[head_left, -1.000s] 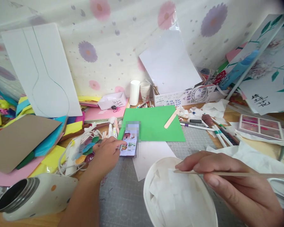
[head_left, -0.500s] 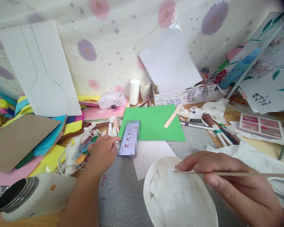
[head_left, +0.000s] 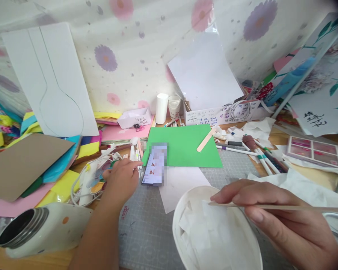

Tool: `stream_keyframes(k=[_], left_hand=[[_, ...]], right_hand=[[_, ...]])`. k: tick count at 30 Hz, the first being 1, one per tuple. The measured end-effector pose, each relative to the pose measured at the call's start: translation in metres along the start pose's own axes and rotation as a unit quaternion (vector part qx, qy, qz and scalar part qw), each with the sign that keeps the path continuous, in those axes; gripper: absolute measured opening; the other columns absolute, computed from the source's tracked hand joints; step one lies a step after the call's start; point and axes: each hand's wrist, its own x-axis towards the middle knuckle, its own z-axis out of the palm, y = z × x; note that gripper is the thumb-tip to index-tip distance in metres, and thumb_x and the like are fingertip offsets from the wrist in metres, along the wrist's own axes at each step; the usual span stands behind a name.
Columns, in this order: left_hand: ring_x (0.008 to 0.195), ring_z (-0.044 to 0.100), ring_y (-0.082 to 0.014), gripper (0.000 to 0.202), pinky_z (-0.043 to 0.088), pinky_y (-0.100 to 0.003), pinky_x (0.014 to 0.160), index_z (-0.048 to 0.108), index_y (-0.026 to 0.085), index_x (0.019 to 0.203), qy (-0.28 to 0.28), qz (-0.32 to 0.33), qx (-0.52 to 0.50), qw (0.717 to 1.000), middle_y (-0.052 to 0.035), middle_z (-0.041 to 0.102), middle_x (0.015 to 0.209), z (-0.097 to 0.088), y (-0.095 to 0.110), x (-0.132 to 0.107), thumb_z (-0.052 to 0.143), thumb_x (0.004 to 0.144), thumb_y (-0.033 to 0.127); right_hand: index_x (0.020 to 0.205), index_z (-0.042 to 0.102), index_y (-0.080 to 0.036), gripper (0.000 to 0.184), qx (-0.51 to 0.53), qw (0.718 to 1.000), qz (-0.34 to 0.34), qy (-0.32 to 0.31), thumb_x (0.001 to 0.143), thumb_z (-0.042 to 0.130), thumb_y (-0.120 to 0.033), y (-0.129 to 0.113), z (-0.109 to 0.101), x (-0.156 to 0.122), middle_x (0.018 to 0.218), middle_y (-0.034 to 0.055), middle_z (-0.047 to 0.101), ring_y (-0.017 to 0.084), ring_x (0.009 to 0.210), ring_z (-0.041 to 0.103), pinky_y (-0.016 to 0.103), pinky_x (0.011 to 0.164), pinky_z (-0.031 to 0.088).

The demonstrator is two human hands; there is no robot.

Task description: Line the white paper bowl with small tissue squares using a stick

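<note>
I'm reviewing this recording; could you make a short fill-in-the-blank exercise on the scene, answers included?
1. The left hand has its ____ finger extended toward the smartphone.
2. The right hand holds a thin stick at a ____ bowl.
3. A flat craft stick lies on the ____ sheet.
4. The palette has ____ compartments.

Missing words: index; white; green; four.

Before us a creased white covering [head_left: 146,84] spans the background, printed with pink flowers [head_left: 121,8], purple flowers [head_left: 105,58] and small greyish-purple petals. Below it we see a wooden tabletop [head_left: 45,263], under soft light that leaves a shiny glint [head_left: 213,27] high on the covering.
</note>
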Motion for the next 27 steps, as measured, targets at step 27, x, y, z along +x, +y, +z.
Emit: stream_keyframes(k=[27], left_hand=[[0.113, 0.062, -0.0321, 0.038, 0.038, -0.052, 0.093, 0.077, 0.028, 0.11, 0.11, 0.037, -0.116, 0.986, -0.008, 0.07, 0.111, 0.012, 0.009, -0.002, 0.046, 0.088, 0.023]], right_hand=[[0.098, 0.079, -0.031, 0.021, -0.013, 0.996, 0.024, 0.082, 0.082, 0.078, -0.045, -0.007, 0.005, 0.007, 0.087, 0.0071, 0.082, 0.032, 0.085, 0.081, 0.036, 0.073, 0.069]])
